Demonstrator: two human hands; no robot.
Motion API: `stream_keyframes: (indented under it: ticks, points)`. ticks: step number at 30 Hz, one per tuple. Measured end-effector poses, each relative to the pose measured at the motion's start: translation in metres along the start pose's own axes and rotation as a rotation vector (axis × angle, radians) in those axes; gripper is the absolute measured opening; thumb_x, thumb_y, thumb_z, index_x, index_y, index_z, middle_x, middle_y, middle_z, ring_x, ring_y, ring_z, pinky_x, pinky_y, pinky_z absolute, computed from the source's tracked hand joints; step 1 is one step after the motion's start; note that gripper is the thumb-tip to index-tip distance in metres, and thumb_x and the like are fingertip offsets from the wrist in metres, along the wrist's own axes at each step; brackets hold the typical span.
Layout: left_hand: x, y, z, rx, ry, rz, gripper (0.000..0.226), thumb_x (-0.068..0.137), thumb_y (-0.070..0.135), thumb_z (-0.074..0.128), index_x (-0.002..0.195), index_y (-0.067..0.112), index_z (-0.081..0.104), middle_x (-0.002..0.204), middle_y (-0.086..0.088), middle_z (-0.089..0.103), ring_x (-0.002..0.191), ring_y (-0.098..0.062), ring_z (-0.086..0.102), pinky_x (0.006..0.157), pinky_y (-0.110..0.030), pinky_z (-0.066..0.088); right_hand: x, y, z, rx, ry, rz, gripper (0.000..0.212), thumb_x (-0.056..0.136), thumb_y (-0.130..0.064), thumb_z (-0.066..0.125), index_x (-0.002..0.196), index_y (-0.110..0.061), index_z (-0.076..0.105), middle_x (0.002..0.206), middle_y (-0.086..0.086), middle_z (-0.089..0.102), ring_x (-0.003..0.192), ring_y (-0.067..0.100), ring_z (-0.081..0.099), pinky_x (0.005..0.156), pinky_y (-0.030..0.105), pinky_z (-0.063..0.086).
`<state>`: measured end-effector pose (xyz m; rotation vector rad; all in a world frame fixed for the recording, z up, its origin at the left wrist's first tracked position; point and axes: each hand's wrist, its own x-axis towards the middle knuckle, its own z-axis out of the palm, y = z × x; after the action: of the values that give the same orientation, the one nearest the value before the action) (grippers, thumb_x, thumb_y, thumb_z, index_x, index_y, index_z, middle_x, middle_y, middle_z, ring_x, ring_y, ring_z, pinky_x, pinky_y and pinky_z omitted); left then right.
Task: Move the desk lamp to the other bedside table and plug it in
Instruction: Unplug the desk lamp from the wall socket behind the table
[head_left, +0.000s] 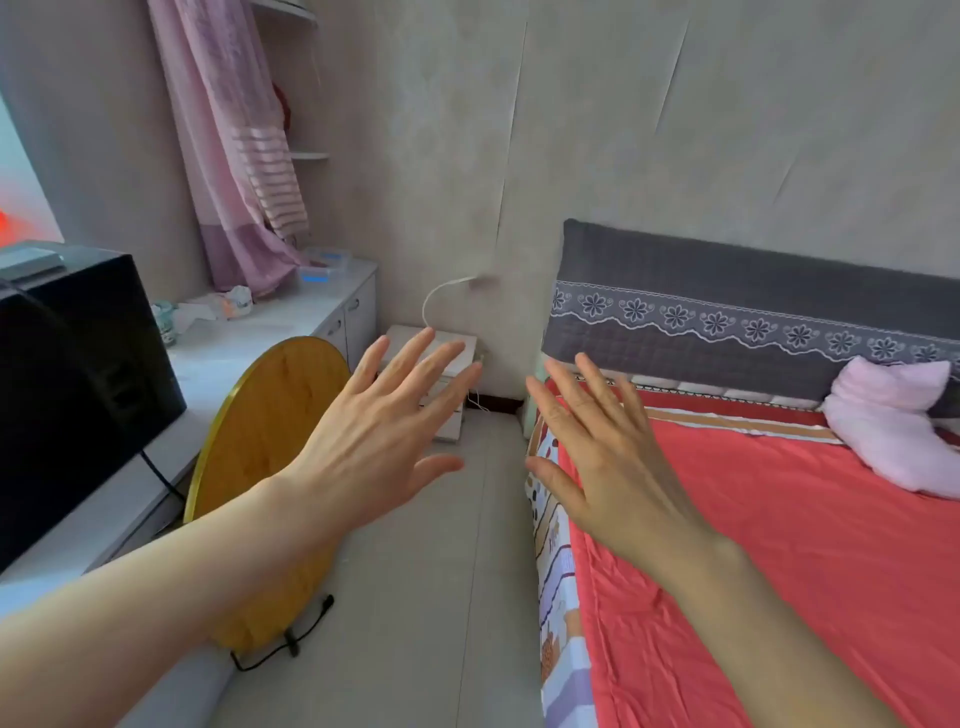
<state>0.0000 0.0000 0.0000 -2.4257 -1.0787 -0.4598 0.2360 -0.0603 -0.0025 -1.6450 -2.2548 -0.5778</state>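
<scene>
A white desk lamp with a thin curved neck stands on a white bedside table in the far corner, between the bed and a low cabinet. Its head bends right toward the wall and looks blurred. A thin white cord hangs down the table's right side near the wall. My left hand is stretched out in front of the table, palm down, fingers spread, holding nothing. My right hand is also spread and empty, hovering over the bed's left edge. Both hands are well short of the lamp.
A bed with a red sheet, grey headboard and pink pillow fills the right. A round wooden tabletop leans against the long white cabinet on the left. A black box sits on it. A black cable lies on the tiled aisle.
</scene>
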Motion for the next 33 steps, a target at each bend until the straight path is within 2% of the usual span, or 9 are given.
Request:
stream_keyframes:
  ticks: [10, 16, 22, 33]
  points:
    - [0.059, -0.049, 0.061, -0.003, -0.003, 0.06, 0.085, 0.082, 0.063, 0.053, 0.152, 0.022, 0.028, 0.158, -0.009, 0.029, 0.147, -0.033, 0.02, 0.118, -0.054, 0.019, 0.065, 0.026, 0.055, 0.028, -0.048, 0.03, 0.063, 0.094, -0.044, 0.047, 0.148, -0.018, 0.027, 0.159, 0.005, 0.021, 0.148, 0.027, 0.009, 0.116, 0.054, 0.018]
    - [0.107, -0.112, 0.096, -0.031, 0.025, 0.076, 0.085, 0.08, 0.061, 0.058, 0.15, 0.021, 0.031, 0.156, -0.01, 0.033, 0.146, -0.033, 0.024, 0.116, -0.056, 0.025, 0.145, 0.028, 0.091, 0.012, -0.078, 0.03, 0.062, 0.095, -0.045, 0.045, 0.149, -0.02, 0.026, 0.159, 0.004, 0.019, 0.148, 0.025, 0.006, 0.117, 0.053, 0.017]
    - [0.147, -0.172, 0.134, -0.039, 0.017, 0.092, 0.084, 0.081, 0.06, 0.06, 0.151, 0.023, 0.03, 0.156, -0.01, 0.032, 0.146, -0.033, 0.023, 0.117, -0.055, 0.023, 0.215, 0.03, 0.12, 0.006, -0.051, 0.066, 0.064, 0.095, -0.045, 0.046, 0.149, -0.018, 0.025, 0.158, 0.004, 0.022, 0.148, 0.026, 0.01, 0.117, 0.053, 0.017]
    - [0.217, -0.211, 0.206, -0.084, -0.011, 0.116, 0.081, 0.079, 0.057, 0.066, 0.146, 0.021, 0.04, 0.154, -0.011, 0.036, 0.145, -0.035, 0.026, 0.116, -0.056, 0.025, 0.288, 0.081, 0.183, 0.083, -0.065, 0.143, 0.068, 0.095, -0.046, 0.044, 0.15, -0.017, 0.018, 0.16, 0.001, 0.016, 0.149, 0.021, 0.005, 0.118, 0.051, 0.015]
